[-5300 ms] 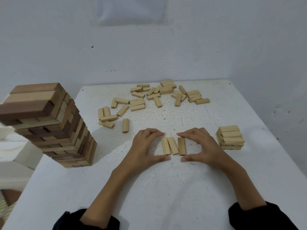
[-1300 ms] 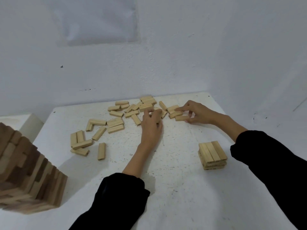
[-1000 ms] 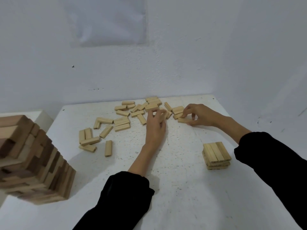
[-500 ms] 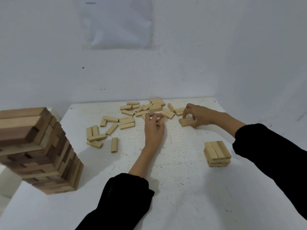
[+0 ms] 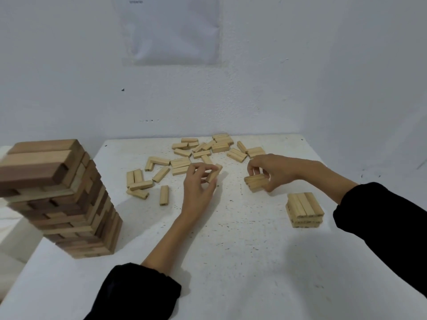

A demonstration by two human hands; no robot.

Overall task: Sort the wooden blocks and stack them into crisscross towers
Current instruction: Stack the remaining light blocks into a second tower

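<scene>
Your left hand (image 5: 198,188) pinches one block (image 5: 213,173); your right hand (image 5: 273,172) grips a bundle of blocks (image 5: 255,183). Loose blocks (image 5: 208,148): toward far edge. Short stack (image 5: 305,210): near right edge. Tall tower (image 5: 67,199): left edge. Tabletop (image 5: 231,262) shows between forearms.

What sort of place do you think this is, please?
Probably a plain indoor room set up for tabletop work: a white painted wall with a white paper sheet on it, and a speckled white table bearing loose pale wooden blocks and a tall two-tone wooden block tower.
</scene>
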